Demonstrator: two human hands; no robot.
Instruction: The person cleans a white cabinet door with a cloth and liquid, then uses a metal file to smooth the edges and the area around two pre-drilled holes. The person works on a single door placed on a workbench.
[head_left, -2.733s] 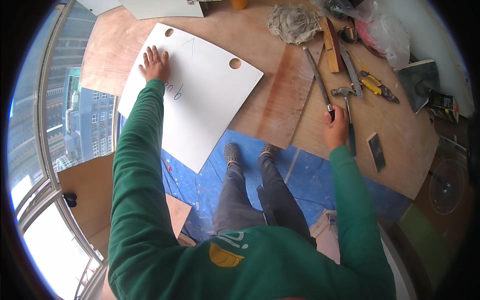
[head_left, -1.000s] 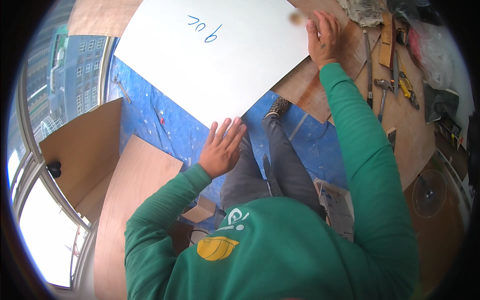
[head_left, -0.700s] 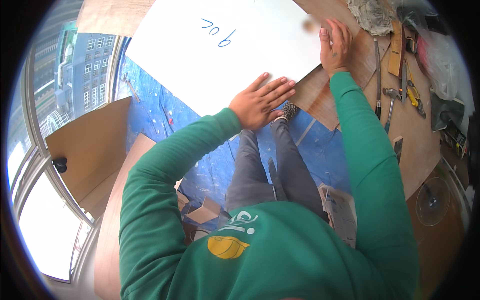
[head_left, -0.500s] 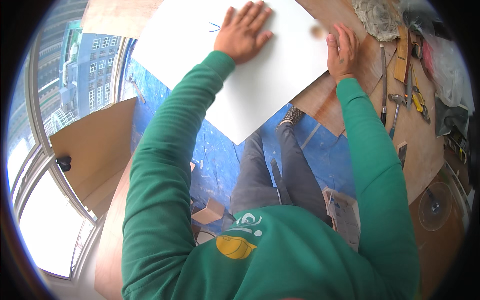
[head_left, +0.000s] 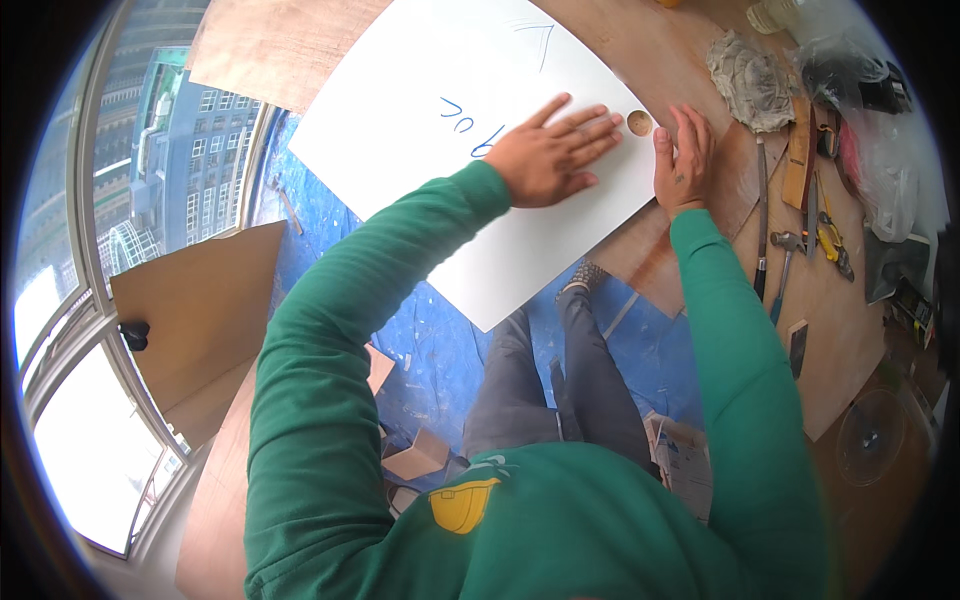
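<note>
A large white board (head_left: 450, 150) with blue handwriting and a round hole (head_left: 639, 123) lies on a plywood worktop (head_left: 690, 60), its near corner hanging over the blue floor. My left hand (head_left: 550, 155) lies flat on the board, fingers spread, just left of the hole. My right hand (head_left: 683, 160) presses palm-down on the board's right edge beside the hole. Both arms wear green sleeves.
To the right lie a hammer (head_left: 780, 270), a chisel-like bar (head_left: 762, 215), yellow-handled pliers (head_left: 832, 243), a crumpled rag (head_left: 750, 80) and plastic bags (head_left: 870, 90). Plywood sheets (head_left: 200, 310) lean at the left by a window (head_left: 90, 250). Cardboard scraps (head_left: 415, 460) lie on the blue floor.
My left hand rose from the board's lower edge onto its top and now rests near the hole. The board shifted and turned under my hands; the right hand stayed on its right edge.
</note>
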